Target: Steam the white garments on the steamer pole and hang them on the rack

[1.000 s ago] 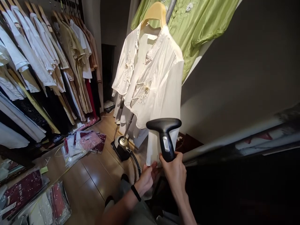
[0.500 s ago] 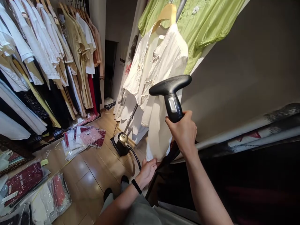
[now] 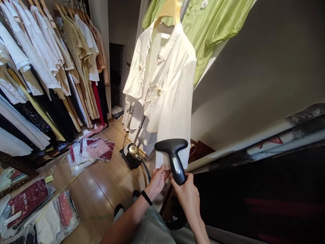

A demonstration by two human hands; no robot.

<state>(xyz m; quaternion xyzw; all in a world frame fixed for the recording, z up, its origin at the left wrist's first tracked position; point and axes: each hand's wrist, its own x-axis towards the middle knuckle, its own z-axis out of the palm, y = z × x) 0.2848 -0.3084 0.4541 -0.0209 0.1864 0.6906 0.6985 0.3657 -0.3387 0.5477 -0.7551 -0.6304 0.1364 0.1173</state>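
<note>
A cream blouse [image 3: 175, 95] with embroidered flowers hangs from a wooden hanger [image 3: 169, 12]. My left hand [image 3: 157, 181], wearing a black band at the wrist, pinches the lower edge of the blouse's sleeve and draws it out. My right hand [image 3: 186, 196] is wrapped round the handle of a black garment steamer head [image 3: 172, 145]. The steamer head lies over the sleeve near its lower edge; whether it touches the cloth I cannot tell. On the floor beyond stands the steamer base [image 3: 130, 156], with a pole and a ribbed hose.
Behind the blouse hangs a green garment [image 3: 215, 27]. A rack of clothes [image 3: 58, 64] lines the left wall. Plastic-wrapped garments [image 3: 91, 150] lie on the wooden floor [image 3: 101, 193], with more packets [image 3: 27, 200] at the lower left. Fabric rolls [image 3: 286, 142] extend along the right.
The steamer head has moved down the sleeve with my right hand, from its middle to near the lower edge. My left hand still holds that edge, and the sleeve hangs flatter.
</note>
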